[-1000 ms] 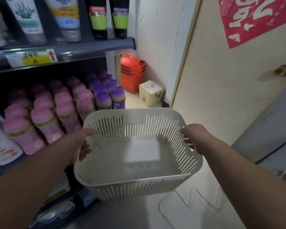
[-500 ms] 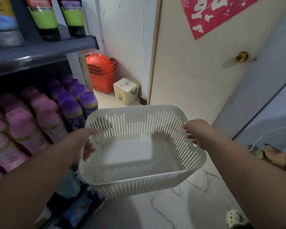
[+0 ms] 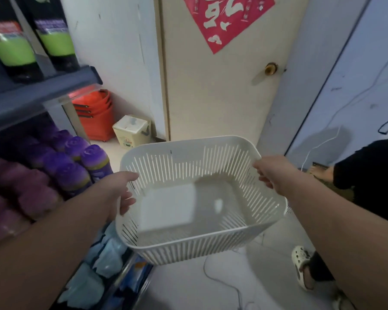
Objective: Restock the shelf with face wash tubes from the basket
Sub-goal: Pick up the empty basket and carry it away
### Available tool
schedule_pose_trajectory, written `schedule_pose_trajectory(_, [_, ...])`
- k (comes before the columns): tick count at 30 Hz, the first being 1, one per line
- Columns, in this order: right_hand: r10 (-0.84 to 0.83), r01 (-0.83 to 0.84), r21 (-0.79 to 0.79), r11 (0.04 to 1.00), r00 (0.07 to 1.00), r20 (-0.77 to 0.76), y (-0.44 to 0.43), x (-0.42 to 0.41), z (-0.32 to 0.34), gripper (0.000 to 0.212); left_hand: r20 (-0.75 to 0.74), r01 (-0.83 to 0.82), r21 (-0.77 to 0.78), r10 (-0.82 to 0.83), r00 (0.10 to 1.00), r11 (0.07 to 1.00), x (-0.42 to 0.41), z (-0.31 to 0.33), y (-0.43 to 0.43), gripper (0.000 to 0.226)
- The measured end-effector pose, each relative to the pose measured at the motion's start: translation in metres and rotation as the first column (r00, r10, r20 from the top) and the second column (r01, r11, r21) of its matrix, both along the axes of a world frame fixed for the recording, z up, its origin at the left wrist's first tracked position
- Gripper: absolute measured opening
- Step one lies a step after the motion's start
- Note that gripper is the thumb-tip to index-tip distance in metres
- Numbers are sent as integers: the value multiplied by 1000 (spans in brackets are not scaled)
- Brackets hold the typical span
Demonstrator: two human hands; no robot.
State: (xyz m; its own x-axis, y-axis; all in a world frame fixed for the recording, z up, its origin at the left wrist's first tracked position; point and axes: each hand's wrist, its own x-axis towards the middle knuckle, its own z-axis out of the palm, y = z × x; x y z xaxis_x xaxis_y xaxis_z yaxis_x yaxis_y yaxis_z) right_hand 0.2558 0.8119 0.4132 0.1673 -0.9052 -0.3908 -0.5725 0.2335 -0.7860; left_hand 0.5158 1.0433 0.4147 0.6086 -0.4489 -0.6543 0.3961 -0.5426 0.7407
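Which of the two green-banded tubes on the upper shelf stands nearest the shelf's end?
The purple-labelled tube, on the right of the pair, next to the end of the upper shelf. The red-labelled tube stands left of it.

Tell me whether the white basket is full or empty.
Empty. The basket shows only its bare white floor; nothing lies in it.

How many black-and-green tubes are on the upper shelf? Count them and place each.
2. The left tube stands at the frame's edge; the right tube beside it, near the end of the upper shelf. Others may be hidden off-frame.
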Motion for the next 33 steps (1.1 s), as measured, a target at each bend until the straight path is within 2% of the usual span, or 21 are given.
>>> schedule_pose_trajectory(4, [-34, 34, -7, 999, 999, -12, 9, -8, 6, 10, 6, 55, -31, -54, 998, 998, 4, 1, -3, 31])
schedule_pose_trajectory(14, [-102, 103, -15, 995, 994, 33, 19, -24, 4, 5, -20, 77, 7, -77, 997, 997, 7, 1, -11, 36])
schedule_pose_trajectory(21, [-123, 123, 3, 992, 991, 58, 0, -37, -4, 12, -10, 63, -6, -63, 998, 998, -2, 0, -30, 39])
schedule_pose_trajectory(30, [-133, 132, 18, 991, 989, 67, -41, -66, -3, 5, 26, 71, -11, -70, 997, 997, -29, -1, -82, 31])
schedule_pose_trajectory(33, [-159, 157, 31, 987, 985, 64, -61, -83, -4, 23, 31, 86, -15, -85, 996, 996, -41, -1, -105, 31])
